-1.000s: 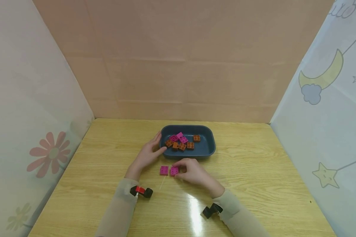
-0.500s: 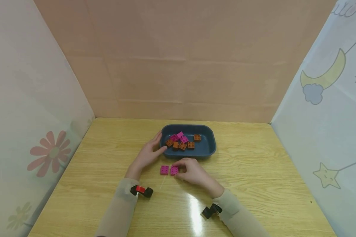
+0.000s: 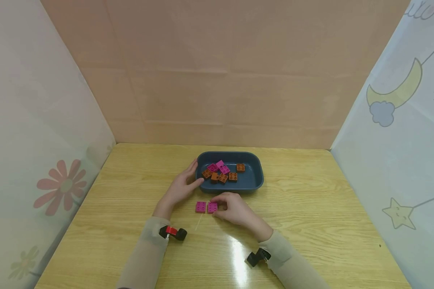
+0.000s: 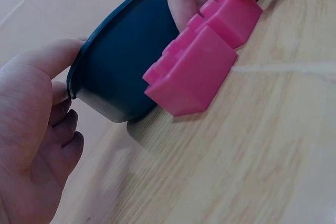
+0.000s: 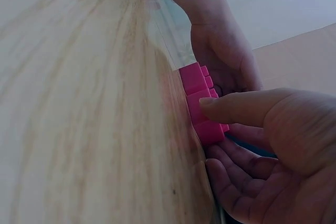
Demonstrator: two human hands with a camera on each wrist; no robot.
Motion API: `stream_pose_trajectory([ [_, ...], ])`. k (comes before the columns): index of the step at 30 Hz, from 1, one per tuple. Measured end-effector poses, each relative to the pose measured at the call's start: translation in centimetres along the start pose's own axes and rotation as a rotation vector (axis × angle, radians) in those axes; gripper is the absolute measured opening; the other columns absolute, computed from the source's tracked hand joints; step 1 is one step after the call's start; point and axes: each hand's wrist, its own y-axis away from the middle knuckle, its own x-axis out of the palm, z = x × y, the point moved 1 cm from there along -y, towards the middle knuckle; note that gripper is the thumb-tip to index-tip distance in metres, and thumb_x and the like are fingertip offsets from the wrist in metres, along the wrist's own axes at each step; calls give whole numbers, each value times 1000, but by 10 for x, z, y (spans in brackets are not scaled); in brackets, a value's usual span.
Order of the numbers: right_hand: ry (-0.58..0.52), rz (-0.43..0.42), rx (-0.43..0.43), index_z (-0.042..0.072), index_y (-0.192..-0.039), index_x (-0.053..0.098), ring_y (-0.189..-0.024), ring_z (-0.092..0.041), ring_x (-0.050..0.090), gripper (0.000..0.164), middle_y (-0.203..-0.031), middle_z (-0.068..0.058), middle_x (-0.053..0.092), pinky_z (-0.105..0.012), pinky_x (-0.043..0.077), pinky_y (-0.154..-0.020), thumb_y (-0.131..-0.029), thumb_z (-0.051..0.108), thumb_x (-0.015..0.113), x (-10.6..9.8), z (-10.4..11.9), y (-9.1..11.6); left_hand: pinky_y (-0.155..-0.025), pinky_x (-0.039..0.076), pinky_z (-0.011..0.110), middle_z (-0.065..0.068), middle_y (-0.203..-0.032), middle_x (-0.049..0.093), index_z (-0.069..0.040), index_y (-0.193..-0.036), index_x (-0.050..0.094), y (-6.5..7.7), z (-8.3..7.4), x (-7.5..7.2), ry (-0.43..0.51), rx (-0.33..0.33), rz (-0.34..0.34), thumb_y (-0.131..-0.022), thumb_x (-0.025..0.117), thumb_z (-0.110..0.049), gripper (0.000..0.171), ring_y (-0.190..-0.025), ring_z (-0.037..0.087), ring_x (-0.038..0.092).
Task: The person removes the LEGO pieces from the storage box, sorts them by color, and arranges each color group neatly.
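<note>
Two pink studded toy bricks sit side by side on the table in front of a dark blue tray. My right hand (image 3: 236, 208) pinches the right pink brick (image 3: 212, 207) between thumb and fingers, down at the table. Just left of it, with a narrow gap in the head view, lies the other pink brick (image 3: 200, 207), which neither hand holds. My left hand (image 3: 179, 189) grips the left end of the tray (image 3: 252, 178). In the left wrist view the thumb lies over the tray's rim (image 4: 92, 40) and the fingers curl below it.
Inside the tray are several orange bricks (image 3: 233, 177) and a few pink bricks (image 3: 224, 169), mostly toward its left half. The wooden table (image 3: 296, 192) ends at a brown back panel (image 3: 275, 100). Patterned panels stand left and right.
</note>
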Motion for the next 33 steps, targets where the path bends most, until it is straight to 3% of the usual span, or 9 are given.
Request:
stream_pose_trajectory([
  [25,-7,16,3,12,-126,79,-99,-12,65,40,-115,2,75,-30,54,-82,-87,16,90,-1,2,-1,-130,18,52,9,-178,20,-7,-168,31,0,1,-1,29,21,5,-108,67,-35,76,-162,26,18],
  [33,-46,24,4,8,-130,76,-106,-16,71,43,-121,-3,75,-34,58,-90,-88,13,89,-6,6,3,-130,18,52,6,-178,20,-7,-168,32,0,1,-1,18,11,6,-108,68,-36,76,-162,26,19],
])
